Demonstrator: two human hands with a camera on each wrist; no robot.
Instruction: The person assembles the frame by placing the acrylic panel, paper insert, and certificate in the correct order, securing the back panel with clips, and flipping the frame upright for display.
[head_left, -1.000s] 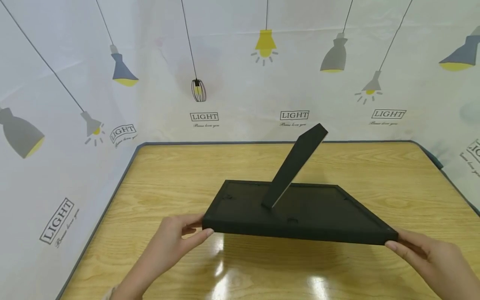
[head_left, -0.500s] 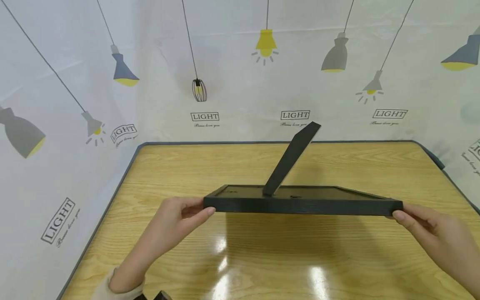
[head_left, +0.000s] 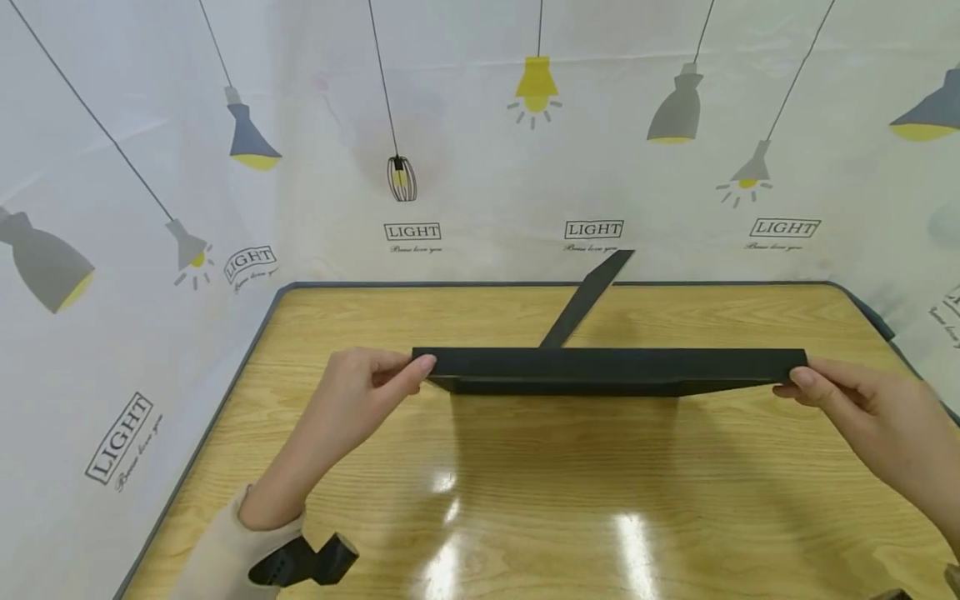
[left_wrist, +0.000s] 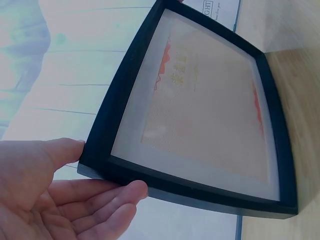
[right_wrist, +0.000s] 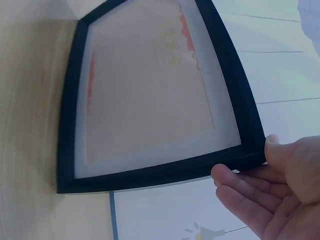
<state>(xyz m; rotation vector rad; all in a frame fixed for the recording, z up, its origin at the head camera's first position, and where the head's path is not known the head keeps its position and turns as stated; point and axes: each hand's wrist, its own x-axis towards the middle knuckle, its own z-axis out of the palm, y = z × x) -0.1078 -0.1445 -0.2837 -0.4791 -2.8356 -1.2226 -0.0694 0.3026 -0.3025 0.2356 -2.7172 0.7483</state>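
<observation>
A black picture frame (head_left: pixel 615 365) is held nearly edge-on to the head camera, its far edge lower than the near one. From its back juts a black easel stand (head_left: pixel 587 298). My left hand (head_left: pixel 367 387) pinches the near left corner between thumb and fingers. At the near right corner, my right hand (head_left: pixel 873 417) grips the frame likewise. In both wrist views the front shows a pale certificate-like sheet (left_wrist: pixel 210 120) with red edge decoration and faint yellow characters. Whether the far edge touches the table cannot be made out.
The wood-grain table (head_left: pixel 555 492) has a dark blue edge strip (head_left: pixel 465 285). A white sheet (head_left: pixel 465 100) printed with lamps and LIGHT labels surrounds it. A black wrist device (head_left: pixel 303 560) sits at my left sleeve (head_left: pixel 225 546).
Both hands have raised the near edge, tipping the frame from back-up toward upright. Its back has gone out of sight and a sliver of its front now shows. Both grips stay at the corners.
</observation>
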